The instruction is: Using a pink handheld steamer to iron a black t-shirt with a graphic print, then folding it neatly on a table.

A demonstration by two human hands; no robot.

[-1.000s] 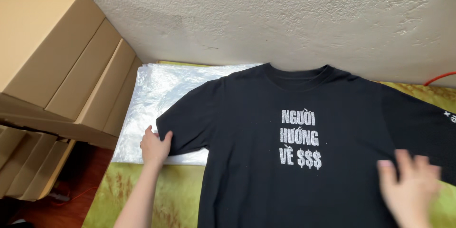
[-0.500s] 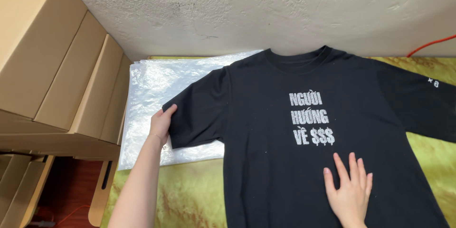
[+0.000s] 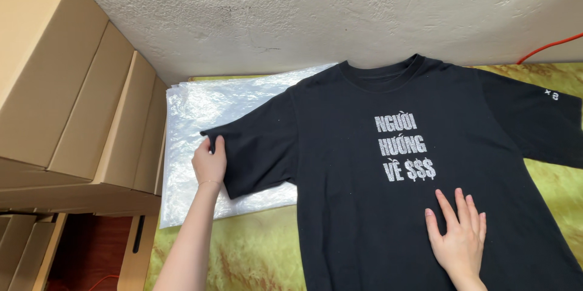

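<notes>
Viewpoint: one head-worn camera, above the work surface.
Facing: steeply down and forward toward the textured white wall (image 3: 316, 18).
Nearness: close, at arm's reach of the spread black T-shirt (image 3: 376, 206).
Shared view: none; single camera.

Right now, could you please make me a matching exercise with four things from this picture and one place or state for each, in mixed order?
Things:
1. left hand
2. right hand
3. cardboard boxes
4. clear plastic bags

Places or states:
A. stacked at the left, beside the wall
B. pinching the edge of the sleeve of the black T-shirt
C. lying under the sleeve, on the yellow-green cover
D. flat, palm down, on the front of the shirt below the print

Pairs: 1-B, 2-D, 3-A, 4-C
</notes>
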